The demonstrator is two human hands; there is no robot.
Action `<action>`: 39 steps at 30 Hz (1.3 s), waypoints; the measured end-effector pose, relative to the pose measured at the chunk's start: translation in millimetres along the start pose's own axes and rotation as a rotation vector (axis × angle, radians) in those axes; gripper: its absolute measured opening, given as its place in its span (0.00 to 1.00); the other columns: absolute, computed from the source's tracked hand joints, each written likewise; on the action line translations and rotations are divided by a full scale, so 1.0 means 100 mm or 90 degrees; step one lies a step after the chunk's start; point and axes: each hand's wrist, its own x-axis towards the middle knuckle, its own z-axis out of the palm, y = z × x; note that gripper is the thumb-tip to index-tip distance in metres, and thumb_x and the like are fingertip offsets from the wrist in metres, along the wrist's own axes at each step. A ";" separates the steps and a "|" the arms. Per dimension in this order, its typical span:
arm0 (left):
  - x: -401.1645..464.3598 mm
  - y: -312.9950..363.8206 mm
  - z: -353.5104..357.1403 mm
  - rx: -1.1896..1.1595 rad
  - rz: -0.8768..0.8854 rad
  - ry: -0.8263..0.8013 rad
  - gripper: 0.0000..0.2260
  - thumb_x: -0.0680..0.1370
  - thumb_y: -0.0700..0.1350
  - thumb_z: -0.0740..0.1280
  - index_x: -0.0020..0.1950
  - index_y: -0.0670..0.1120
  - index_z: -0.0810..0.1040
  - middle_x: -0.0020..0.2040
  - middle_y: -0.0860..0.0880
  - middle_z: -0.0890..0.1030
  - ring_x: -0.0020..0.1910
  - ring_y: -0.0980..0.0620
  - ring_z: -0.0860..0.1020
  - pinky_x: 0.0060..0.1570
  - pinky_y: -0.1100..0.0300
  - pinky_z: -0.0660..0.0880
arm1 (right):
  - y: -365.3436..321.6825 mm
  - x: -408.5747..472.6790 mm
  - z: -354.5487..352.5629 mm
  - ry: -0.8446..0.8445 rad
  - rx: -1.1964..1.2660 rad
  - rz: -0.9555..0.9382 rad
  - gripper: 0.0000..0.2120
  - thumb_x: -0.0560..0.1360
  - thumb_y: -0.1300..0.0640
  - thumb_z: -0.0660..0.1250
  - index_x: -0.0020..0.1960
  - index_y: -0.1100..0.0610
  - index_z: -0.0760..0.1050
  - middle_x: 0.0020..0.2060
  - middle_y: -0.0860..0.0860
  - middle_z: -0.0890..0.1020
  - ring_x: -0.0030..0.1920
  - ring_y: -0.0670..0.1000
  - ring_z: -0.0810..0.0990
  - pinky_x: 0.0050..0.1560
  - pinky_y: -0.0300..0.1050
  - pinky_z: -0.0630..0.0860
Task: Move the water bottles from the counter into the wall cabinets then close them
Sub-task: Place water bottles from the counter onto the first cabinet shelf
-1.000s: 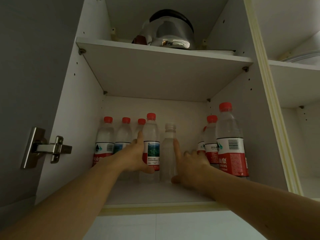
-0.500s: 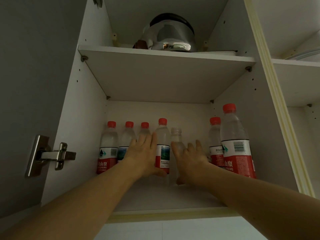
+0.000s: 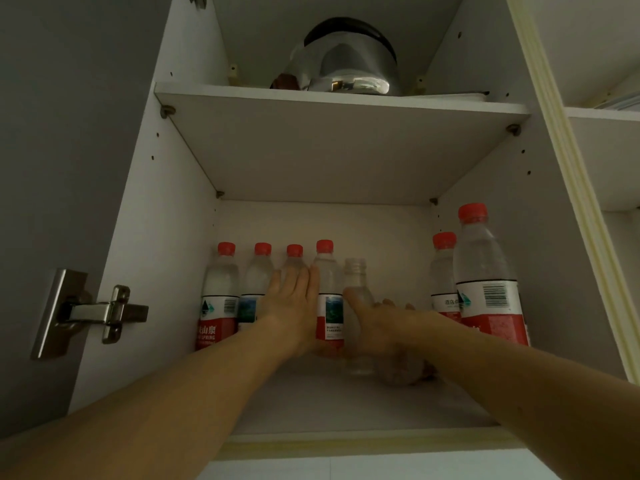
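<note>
Head view: left hand [image 3: 294, 306] now flat, fingers straight, pressing red-capped clear plastic water bottles [image 3: 327, 292] deeper onto white wall cabinet's lower shelf [image 3: 311, 403]; right hand [image 3: 384, 327] curled round capless clear bottle [image 3: 356, 289]. Row tighter; doors remain open.

bottle caps: bright red plastic screw caps [image 3: 472, 212] are showing on six clear bottles
labels: white-and-red wrap label [image 3: 491, 308] is carrying a black barcode
middle bottle: clear unlabelled plastic bottle [image 3: 356, 289] is looking colourless
cabinet: white laminate wall cabinet [image 3: 329, 147]
kettle: shiny silver metal kettle [image 3: 346, 64] with black top
</note>
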 end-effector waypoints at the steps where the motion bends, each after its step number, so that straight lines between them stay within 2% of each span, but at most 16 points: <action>1: 0.02 0.01 -0.01 0.007 -0.002 -0.003 0.63 0.66 0.79 0.63 0.81 0.39 0.37 0.82 0.38 0.46 0.81 0.36 0.43 0.78 0.38 0.44 | 0.01 0.01 -0.04 -0.008 0.041 -0.010 0.47 0.73 0.40 0.74 0.79 0.46 0.47 0.66 0.55 0.73 0.62 0.55 0.75 0.64 0.52 0.70; 2: 0.04 0.03 -0.01 0.012 -0.003 -0.007 0.65 0.64 0.80 0.63 0.81 0.39 0.37 0.81 0.38 0.47 0.81 0.36 0.43 0.78 0.39 0.44 | 0.01 0.04 -0.07 -0.001 0.054 -0.013 0.43 0.76 0.46 0.73 0.80 0.50 0.48 0.62 0.54 0.75 0.55 0.53 0.77 0.56 0.46 0.74; 3: 0.06 0.04 -0.01 0.014 -0.001 -0.008 0.66 0.63 0.81 0.64 0.81 0.40 0.38 0.81 0.39 0.48 0.80 0.36 0.44 0.78 0.39 0.44 | 0.02 0.06 -0.10 0.015 0.052 -0.007 0.42 0.78 0.51 0.71 0.80 0.54 0.47 0.62 0.55 0.75 0.54 0.53 0.78 0.53 0.45 0.74; 6: 0.14 0.05 0.05 0.025 0.015 -0.024 0.66 0.63 0.82 0.62 0.81 0.41 0.35 0.82 0.40 0.46 0.80 0.35 0.42 0.77 0.38 0.39 | 0.07 0.19 -0.16 0.063 0.079 0.060 0.46 0.78 0.60 0.70 0.81 0.59 0.39 0.67 0.62 0.74 0.63 0.59 0.77 0.58 0.47 0.77; 7: 0.17 0.05 0.07 0.044 0.021 -0.026 0.66 0.63 0.82 0.61 0.81 0.41 0.33 0.82 0.40 0.44 0.80 0.35 0.40 0.76 0.38 0.37 | 0.10 0.24 -0.17 0.073 0.086 0.080 0.45 0.78 0.61 0.70 0.81 0.60 0.41 0.68 0.62 0.73 0.64 0.59 0.77 0.58 0.47 0.77; 11: 0.23 0.03 0.17 0.067 0.031 -0.012 0.65 0.63 0.83 0.58 0.80 0.42 0.30 0.82 0.41 0.41 0.80 0.35 0.38 0.75 0.37 0.35 | 0.14 0.37 -0.26 0.087 0.013 0.104 0.29 0.78 0.58 0.72 0.73 0.63 0.64 0.65 0.58 0.75 0.63 0.57 0.77 0.52 0.44 0.76; 15: 0.24 0.03 0.18 0.066 0.024 -0.034 0.64 0.65 0.82 0.58 0.79 0.43 0.28 0.81 0.39 0.34 0.79 0.35 0.34 0.75 0.36 0.34 | 0.16 0.45 -0.28 0.093 -0.011 0.104 0.34 0.74 0.51 0.76 0.73 0.61 0.65 0.66 0.57 0.74 0.65 0.57 0.76 0.56 0.46 0.76; 20: 0.24 0.03 0.12 0.072 0.008 -0.033 0.67 0.63 0.82 0.62 0.79 0.42 0.29 0.81 0.39 0.33 0.80 0.35 0.35 0.75 0.36 0.34 | 0.19 0.46 -0.22 0.115 0.009 0.098 0.34 0.73 0.48 0.77 0.71 0.61 0.66 0.65 0.58 0.75 0.63 0.57 0.76 0.51 0.46 0.74; 24: 0.18 0.06 0.10 0.088 0.009 -0.020 0.66 0.63 0.81 0.63 0.80 0.42 0.32 0.82 0.39 0.36 0.80 0.34 0.37 0.75 0.36 0.36 | 0.12 0.30 -0.21 0.107 -0.016 0.079 0.28 0.77 0.51 0.73 0.71 0.61 0.68 0.64 0.58 0.76 0.61 0.57 0.77 0.54 0.46 0.77; 26: 0.13 0.07 0.08 0.072 0.016 -0.011 0.65 0.63 0.80 0.65 0.81 0.43 0.35 0.82 0.40 0.40 0.80 0.34 0.40 0.76 0.36 0.38 | 0.05 0.16 -0.21 0.122 -0.064 0.054 0.21 0.79 0.57 0.69 0.69 0.60 0.71 0.59 0.56 0.78 0.55 0.55 0.79 0.54 0.48 0.79; 29: 0.08 0.02 -0.01 -0.009 0.080 0.056 0.58 0.66 0.72 0.72 0.82 0.46 0.46 0.80 0.43 0.52 0.78 0.37 0.53 0.77 0.39 0.47 | -0.10 -0.15 -0.31 0.178 -0.129 0.005 0.14 0.78 0.62 0.66 0.64 0.59 0.73 0.49 0.54 0.77 0.47 0.54 0.78 0.46 0.49 0.79; 31: 0.07 -0.04 -0.11 -0.117 0.119 0.107 0.46 0.70 0.62 0.75 0.80 0.49 0.56 0.77 0.46 0.60 0.75 0.42 0.60 0.75 0.44 0.58 | -0.13 -0.42 -0.40 0.221 -0.106 -0.032 0.13 0.78 0.60 0.66 0.62 0.57 0.74 0.51 0.53 0.78 0.47 0.54 0.78 0.43 0.49 0.78; 33: 0.07 -0.08 -0.25 -0.219 0.135 0.117 0.33 0.75 0.55 0.73 0.77 0.51 0.64 0.75 0.48 0.65 0.72 0.46 0.63 0.70 0.50 0.66 | -0.06 -0.70 -0.46 0.292 -0.102 -0.065 0.13 0.77 0.57 0.66 0.62 0.56 0.74 0.54 0.53 0.78 0.50 0.55 0.78 0.42 0.47 0.72; 36: 0.04 -0.06 -0.44 -0.324 0.134 0.079 0.21 0.79 0.53 0.70 0.71 0.48 0.73 0.69 0.49 0.72 0.67 0.49 0.71 0.62 0.56 0.72 | 0.17 -1.10 -0.44 0.436 -0.143 -0.121 0.14 0.78 0.56 0.65 0.63 0.56 0.75 0.58 0.53 0.78 0.58 0.56 0.75 0.50 0.49 0.73; 39: -0.02 0.09 -0.56 -0.449 0.137 0.001 0.18 0.80 0.54 0.70 0.65 0.45 0.77 0.61 0.50 0.76 0.58 0.51 0.78 0.50 0.62 0.73 | 0.39 -1.40 -0.32 0.553 -0.187 -0.166 0.20 0.76 0.58 0.67 0.68 0.58 0.74 0.64 0.56 0.77 0.65 0.59 0.72 0.63 0.55 0.73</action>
